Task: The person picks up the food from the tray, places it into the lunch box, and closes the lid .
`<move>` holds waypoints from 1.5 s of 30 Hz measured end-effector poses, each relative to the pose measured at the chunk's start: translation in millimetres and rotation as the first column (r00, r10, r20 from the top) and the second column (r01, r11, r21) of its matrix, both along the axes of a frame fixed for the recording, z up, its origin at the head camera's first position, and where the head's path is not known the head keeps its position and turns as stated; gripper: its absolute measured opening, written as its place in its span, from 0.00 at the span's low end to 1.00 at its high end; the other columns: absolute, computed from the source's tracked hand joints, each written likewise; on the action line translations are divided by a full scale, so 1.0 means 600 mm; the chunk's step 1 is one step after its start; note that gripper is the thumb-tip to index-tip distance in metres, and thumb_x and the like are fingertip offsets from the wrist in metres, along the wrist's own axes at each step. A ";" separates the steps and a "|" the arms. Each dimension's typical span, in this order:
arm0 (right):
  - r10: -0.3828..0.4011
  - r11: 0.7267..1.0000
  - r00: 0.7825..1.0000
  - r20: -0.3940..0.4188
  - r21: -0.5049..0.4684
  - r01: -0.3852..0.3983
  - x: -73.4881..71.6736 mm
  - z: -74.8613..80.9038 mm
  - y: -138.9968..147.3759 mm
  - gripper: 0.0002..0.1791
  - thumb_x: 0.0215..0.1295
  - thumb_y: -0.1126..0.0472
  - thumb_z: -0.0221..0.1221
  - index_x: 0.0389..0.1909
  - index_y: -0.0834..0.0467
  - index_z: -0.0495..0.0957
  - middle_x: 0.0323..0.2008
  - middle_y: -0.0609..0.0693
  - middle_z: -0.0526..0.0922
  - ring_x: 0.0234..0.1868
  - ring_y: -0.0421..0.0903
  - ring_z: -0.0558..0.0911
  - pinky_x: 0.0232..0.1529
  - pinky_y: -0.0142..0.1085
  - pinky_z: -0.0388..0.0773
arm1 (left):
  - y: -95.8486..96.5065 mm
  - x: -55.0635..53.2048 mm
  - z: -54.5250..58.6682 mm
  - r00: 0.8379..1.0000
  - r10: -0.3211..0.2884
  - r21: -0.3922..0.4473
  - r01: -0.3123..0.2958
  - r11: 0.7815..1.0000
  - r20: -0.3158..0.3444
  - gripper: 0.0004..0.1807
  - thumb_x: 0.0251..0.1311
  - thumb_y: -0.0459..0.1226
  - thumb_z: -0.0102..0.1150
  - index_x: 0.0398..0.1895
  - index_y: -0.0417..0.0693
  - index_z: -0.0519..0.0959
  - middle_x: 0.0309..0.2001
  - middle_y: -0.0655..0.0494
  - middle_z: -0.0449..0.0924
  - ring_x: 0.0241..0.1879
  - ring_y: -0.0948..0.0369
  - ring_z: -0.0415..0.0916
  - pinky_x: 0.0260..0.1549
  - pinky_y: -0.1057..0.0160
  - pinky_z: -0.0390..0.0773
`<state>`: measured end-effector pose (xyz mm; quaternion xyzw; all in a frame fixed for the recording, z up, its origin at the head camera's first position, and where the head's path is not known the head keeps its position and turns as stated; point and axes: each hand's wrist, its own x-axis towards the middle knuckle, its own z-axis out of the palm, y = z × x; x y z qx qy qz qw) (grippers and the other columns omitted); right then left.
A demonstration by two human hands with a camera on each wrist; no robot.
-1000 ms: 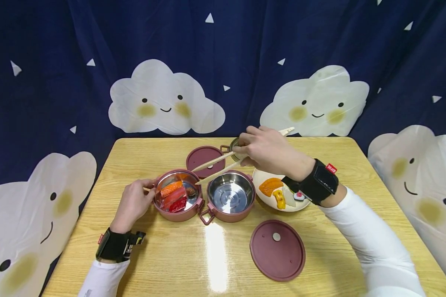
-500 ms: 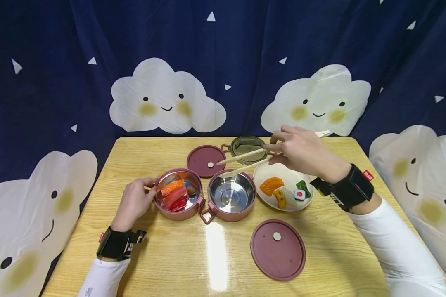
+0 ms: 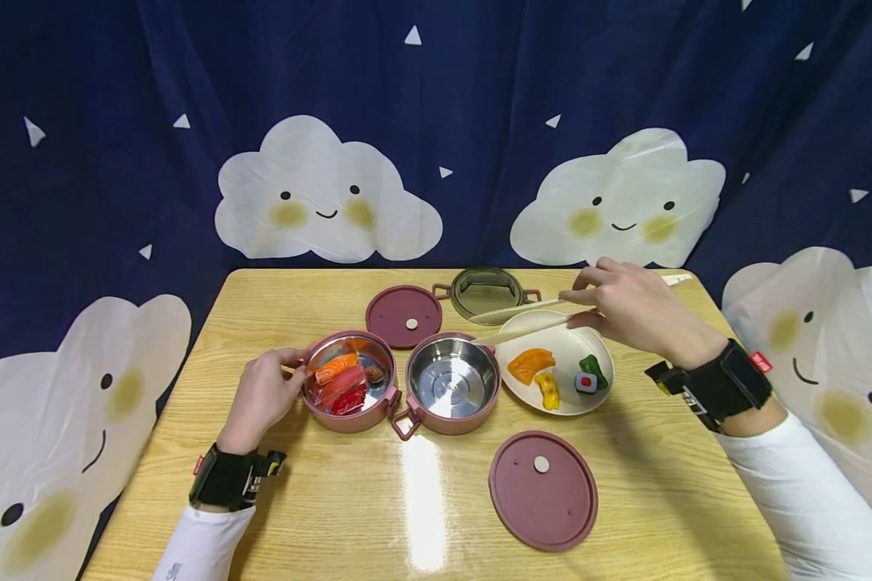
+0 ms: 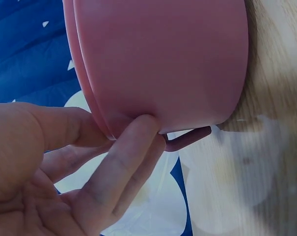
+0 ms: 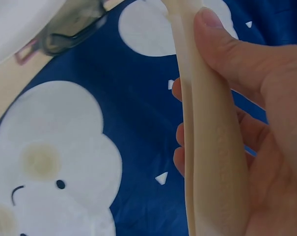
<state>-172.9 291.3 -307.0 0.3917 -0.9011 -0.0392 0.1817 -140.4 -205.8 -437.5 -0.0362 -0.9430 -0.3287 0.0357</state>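
My left hand [image 3: 265,399] pinches the left pink pot [image 3: 356,421] at its left edge, fingers round the rim and handle. Inside that pot lie an orange sushi topping [image 3: 337,368], red pieces [image 3: 349,399] and a small brown piece. In my right hand [image 3: 621,307] are pale kitchen tongs [image 5: 214,142]; their arms stand apart with nothing between the tips. Those tips point left, past the plate's upper edge toward the right pink pot [image 3: 454,424], which has a bare steel inside. On the cream plate [image 3: 559,343] sit an orange slice [image 3: 530,365], a yellow piece [image 3: 548,391], a sushi roll [image 3: 585,382] and a green piece [image 3: 597,365].
Behind the pots lies a dark pink lid [image 3: 392,311], with a glass-lidded pot [image 3: 483,292] beside it. Another pink lid [image 3: 545,512] lies at the front right of the wooden table [image 3: 320,500]. A dark blue curtain [image 3: 480,81] with clouds hangs behind.
My right hand has moved right with the tongs, from above the left pot to over the plate. The left hand stays at the left pot.
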 end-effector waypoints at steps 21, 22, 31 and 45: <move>-0.070 0.997 0.997 0.039 -0.021 0.071 0.010 -0.039 0.081 0.18 0.50 0.57 0.80 0.43 0.57 0.92 0.34 0.50 0.87 0.36 0.48 0.79 0.34 0.42 0.77 | 0.042 0.040 0.058 0.992 0.044 0.026 -0.041 0.999 -0.115 0.20 0.70 0.38 0.66 0.58 0.30 0.84 0.47 0.32 0.89 0.43 0.40 0.88 0.40 0.46 0.88; -0.070 0.997 0.997 0.038 -0.019 0.071 0.010 -0.039 0.084 0.18 0.50 0.57 0.80 0.43 0.57 0.92 0.34 0.50 0.87 0.35 0.48 0.78 0.34 0.41 0.77 | 0.048 0.043 0.062 0.991 0.043 0.033 -0.039 0.999 -0.123 0.20 0.69 0.37 0.67 0.57 0.30 0.84 0.47 0.33 0.89 0.42 0.41 0.88 0.40 0.45 0.88; -0.108 0.994 0.993 0.041 0.006 0.108 0.013 -0.045 0.106 0.17 0.50 0.55 0.81 0.42 0.54 0.93 0.35 0.45 0.88 0.32 0.43 0.76 0.30 0.37 0.73 | 0.118 0.067 0.074 0.981 -0.018 0.023 0.023 0.999 -0.191 0.19 0.65 0.38 0.72 0.54 0.33 0.86 0.45 0.37 0.89 0.43 0.45 0.88 0.40 0.46 0.85; -0.133 0.991 0.989 0.064 0.017 0.132 0.017 -0.049 0.126 0.18 0.49 0.56 0.81 0.43 0.56 0.93 0.36 0.49 0.89 0.34 0.46 0.80 0.34 0.41 0.76 | 0.212 0.074 0.045 0.979 -0.149 0.008 0.151 0.988 -0.137 0.17 0.62 0.38 0.75 0.50 0.37 0.88 0.37 0.46 0.86 0.37 0.55 0.83 0.34 0.60 0.80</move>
